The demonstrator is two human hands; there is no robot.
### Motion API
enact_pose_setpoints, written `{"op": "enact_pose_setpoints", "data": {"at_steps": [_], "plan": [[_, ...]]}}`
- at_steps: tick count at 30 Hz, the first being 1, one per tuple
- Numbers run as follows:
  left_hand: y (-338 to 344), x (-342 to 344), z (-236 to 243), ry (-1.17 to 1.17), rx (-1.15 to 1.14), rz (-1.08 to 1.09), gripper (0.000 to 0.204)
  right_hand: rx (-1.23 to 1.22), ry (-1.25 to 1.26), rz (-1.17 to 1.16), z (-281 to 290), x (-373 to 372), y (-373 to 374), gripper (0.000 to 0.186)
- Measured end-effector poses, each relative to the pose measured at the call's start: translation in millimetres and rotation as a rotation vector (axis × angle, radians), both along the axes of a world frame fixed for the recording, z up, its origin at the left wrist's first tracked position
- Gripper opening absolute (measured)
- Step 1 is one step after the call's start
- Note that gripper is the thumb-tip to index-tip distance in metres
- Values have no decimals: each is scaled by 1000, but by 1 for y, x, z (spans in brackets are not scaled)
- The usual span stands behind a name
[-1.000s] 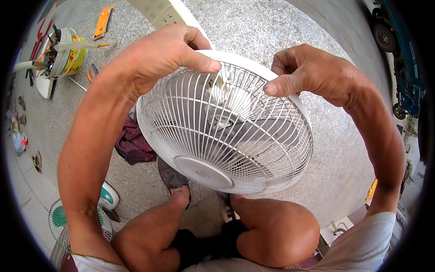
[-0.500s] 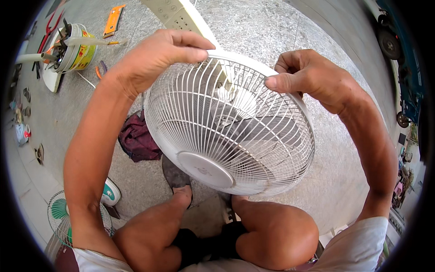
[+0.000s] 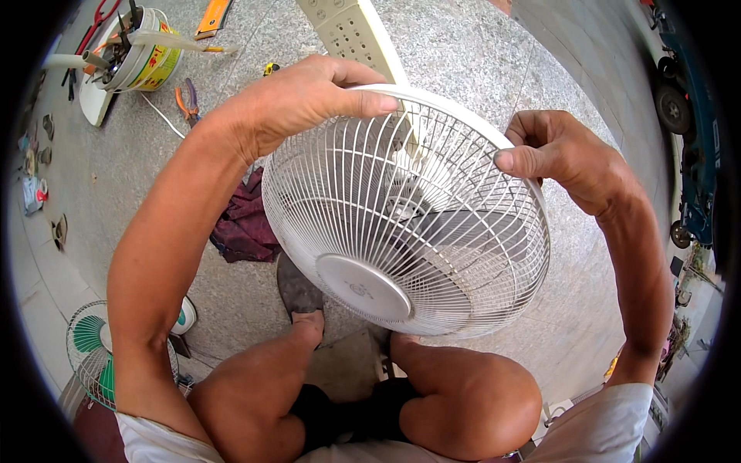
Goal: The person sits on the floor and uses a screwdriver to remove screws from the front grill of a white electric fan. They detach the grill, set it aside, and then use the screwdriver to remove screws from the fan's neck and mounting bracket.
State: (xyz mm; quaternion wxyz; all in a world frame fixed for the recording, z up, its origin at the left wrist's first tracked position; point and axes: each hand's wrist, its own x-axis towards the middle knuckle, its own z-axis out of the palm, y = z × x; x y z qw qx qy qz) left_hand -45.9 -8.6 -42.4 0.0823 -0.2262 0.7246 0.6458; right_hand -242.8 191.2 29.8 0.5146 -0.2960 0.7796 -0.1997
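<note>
Fan guard [image 3: 404, 224] slopes below our half-closed left hand [image 3: 305, 96] and right hand [image 3: 575, 158], thumbs [image 3: 521, 160] and fingers [image 3: 532, 123] pinching its rim [image 3: 455, 107].

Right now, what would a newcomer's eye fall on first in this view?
The big white fan cage fills the middle, tilted above the person's feet, with the left hand and the right hand pinching its upper rim. Next come the bucket with long things sticking out, at the upper left, and the green-bladed fan at the lower left.
</note>
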Motion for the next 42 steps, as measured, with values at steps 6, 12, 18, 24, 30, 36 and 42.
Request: {"op": "enact_pose_setpoints", "data": {"at_steps": [6,12,18,24,30,36,42], "plan": [[-1,-8,-7,-71,5,81,48,5,-2,33,1,-4,1,47],[1,-10,-8,-86,21,172,34,-45,41,-2,-7,0,0,50],[5,2,-14,21,41,168,42,-183,40,-41,-13,3,10,55],[10,15,-12,69,-65,149,46,-314,282,-109,-16,22,24,48],[12,20,-11,89,-48,164,48,-423,360,-310,-15,51,67,34],[4,17,-8,68,-132,124,50,-359,287,-499,-10,64,105,34],[-5,7,-5,47,-258,93,47,-304,174,-501,-8,52,110,44]]}}
